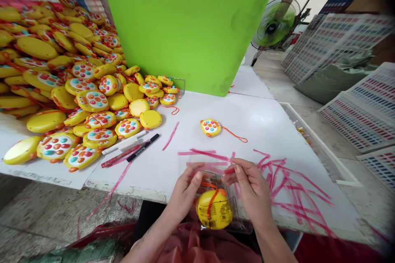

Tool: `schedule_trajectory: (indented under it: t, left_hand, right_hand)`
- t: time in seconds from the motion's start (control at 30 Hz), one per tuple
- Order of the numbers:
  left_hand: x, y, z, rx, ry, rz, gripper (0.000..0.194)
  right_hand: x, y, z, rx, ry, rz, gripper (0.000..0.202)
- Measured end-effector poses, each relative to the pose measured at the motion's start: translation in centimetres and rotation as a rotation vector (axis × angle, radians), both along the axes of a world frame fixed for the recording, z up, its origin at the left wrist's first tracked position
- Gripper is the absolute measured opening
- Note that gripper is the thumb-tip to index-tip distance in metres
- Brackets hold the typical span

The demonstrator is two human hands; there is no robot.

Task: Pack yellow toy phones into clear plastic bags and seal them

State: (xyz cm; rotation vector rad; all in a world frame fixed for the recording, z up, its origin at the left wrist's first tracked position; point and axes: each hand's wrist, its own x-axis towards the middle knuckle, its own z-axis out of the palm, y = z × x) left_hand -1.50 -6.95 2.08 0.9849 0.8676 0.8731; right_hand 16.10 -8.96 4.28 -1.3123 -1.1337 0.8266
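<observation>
- Two bare hands flank a yellow toy (219, 210) inside a clear bag (243, 225), lower middle of the frame; an orange cord (211, 204) lies across its smooth upper side.
- Left hand (185, 189): fingers curled toward the bag's top, thumb raised; whether they pinch film, I cannot tell.
- Right hand (251, 191): thumb and forefinger drawn close together near the bag's top; what they grip, if anything, is unclear.
- Handling, as judged: the toy looks light, stiff and slick, likely to slide within the bag; the film seems limp and crease-prone. Best hold the film at its upper corners, or steady the toy by its rounded rim.
- Pink strips (279, 181) lie scattered to the right, just beside the right hand.
- Mid-frame, a loose toy (211, 126) rests studded side up on the white table (262, 121).
- Left of centre, a black marker (142, 148) lies near heaped yellow toys (95, 100).
- Farther back, a green panel (191, 20) stands top centre, a fan (273, 28) upper right.
</observation>
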Motion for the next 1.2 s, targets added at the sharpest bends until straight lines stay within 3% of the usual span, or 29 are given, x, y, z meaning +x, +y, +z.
schedule_trajectory:
  t: [0.2, 0.27, 0.37, 0.57, 0.7, 0.83, 1.03, 1.2]
  left_hand:
    - [-0.1, 0.3, -0.5, -0.072, -0.091, -0.096, 0.042]
    - [-0.1, 0.4, -1.0, -0.054, -0.077, -0.115, 0.037]
    - [0.2, 0.5, -1.4, -0.038, -0.041, -0.097, 0.039]
    - [0.5, 0.7, -1.5, -0.021, -0.042, -0.079, 0.039]
    - [0.6, 0.7, -1.3, -0.002, -0.104, -0.092, 0.033]
    - [0.5, 0.7, -1.0, 0.071, -0.095, -0.112, 0.032]
    - [0.2, 0.5, -1.0, 0.241, 0.118, -0.092, 0.030]
    - [0.1, 0.5, -0.6, 0.279, 0.128, -0.086, 0.030]
  right_hand:
    - [0.6, 0.2, -0.6, -0.022, -0.040, -0.059, 0.021]
    - [0.8, 0.3, -0.7, -0.021, -0.165, -0.086, 0.022]
    - [0.9, 0.6, -0.6, 0.106, -0.485, -0.121, 0.024]
    - [0.2, 0.9, 0.2, 0.315, -0.723, 0.082, 0.023]
    - [-0.6, 1.1, 0.6, 0.413, -0.865, 0.135, 0.027]
    - [-1.3, 1.4, 0.9, 0.448, -0.977, 0.183, 0.029]
    - [-2.4, 1.8, 1.0, 0.412, -1.078, 0.279, 0.030]
    - [-2.6, 1.7, 0.9, 0.418, -1.069, 0.296, 0.028]
